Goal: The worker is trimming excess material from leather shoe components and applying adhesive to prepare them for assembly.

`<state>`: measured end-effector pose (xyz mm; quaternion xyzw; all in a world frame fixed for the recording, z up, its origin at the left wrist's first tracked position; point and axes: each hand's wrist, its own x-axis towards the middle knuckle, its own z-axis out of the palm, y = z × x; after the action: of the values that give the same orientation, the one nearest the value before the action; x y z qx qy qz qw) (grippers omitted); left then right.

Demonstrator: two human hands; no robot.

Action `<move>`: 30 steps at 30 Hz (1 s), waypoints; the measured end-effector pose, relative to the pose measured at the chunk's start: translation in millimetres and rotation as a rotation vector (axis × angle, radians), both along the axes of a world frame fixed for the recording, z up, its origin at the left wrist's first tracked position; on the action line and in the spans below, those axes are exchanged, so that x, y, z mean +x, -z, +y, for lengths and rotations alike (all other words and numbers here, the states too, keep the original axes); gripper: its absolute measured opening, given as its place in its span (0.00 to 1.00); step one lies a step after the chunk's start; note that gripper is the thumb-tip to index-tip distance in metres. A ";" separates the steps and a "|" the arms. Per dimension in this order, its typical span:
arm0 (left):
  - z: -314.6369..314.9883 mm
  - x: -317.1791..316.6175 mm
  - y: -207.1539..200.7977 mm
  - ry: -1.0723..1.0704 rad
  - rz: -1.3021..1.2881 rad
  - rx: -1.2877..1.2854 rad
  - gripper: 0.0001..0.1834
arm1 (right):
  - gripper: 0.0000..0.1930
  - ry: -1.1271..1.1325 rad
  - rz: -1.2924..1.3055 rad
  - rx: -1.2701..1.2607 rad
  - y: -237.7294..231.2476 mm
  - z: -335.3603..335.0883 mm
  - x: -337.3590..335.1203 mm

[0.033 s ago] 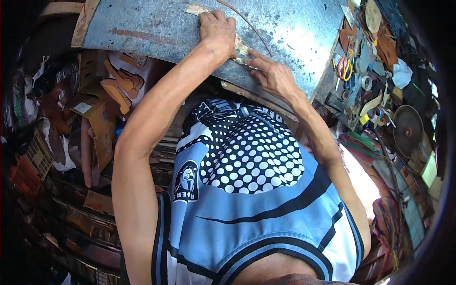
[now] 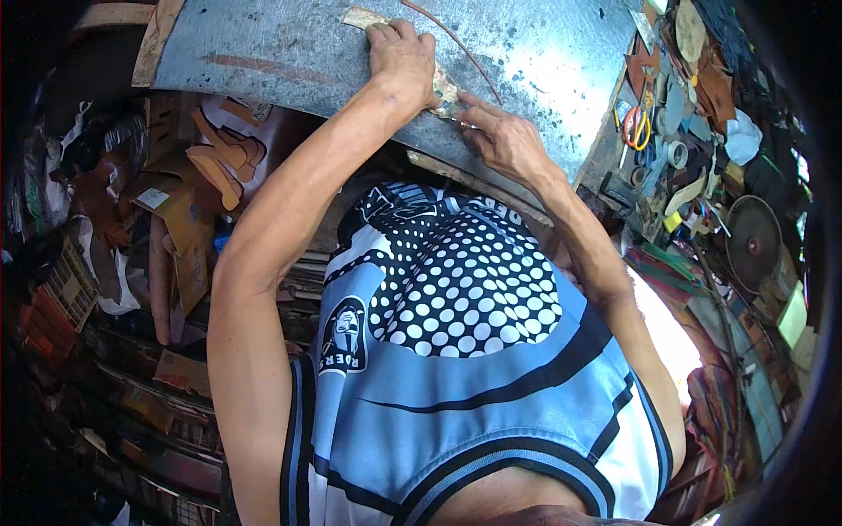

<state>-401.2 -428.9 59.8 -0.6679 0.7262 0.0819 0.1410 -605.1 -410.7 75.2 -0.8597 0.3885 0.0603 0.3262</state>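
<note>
A pale, mottled strip point(image 2: 445, 90), possibly leather, lies slantwise on a worn metal-topped table point(image 2: 289, 44) near its front edge. My left hand point(image 2: 403, 63) presses down over the strip's middle with bent fingers, hiding that part of it. The strip's far end shows beyond my knuckles. At its near end is my right hand point(image 2: 507, 140), the fingers bent toward the thumb around something too small to make out. Behind the strip, a thin brown cord point(image 2: 454, 37) curves across the metal.
Along the table's right side lie scissors with orange and yellow handles point(image 2: 636, 130), a tape roll point(image 2: 676, 153) and many scraps. A round dark disc point(image 2: 754, 244) stands farther right. At left, tan sole-shaped pieces point(image 2: 224, 158) rest above a cardboard box point(image 2: 186, 237).
</note>
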 end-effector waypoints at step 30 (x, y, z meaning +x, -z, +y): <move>23.3 8.2 -2.3 -0.086 0.082 -0.104 0.46 | 0.18 -0.545 -0.067 -0.193 -5.6 -62.4 6.8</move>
<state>-393.0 -405.5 62.1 -0.7010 0.7052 0.0775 0.0727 -598.3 -473.1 80.7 -0.9610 0.1363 0.0799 0.2271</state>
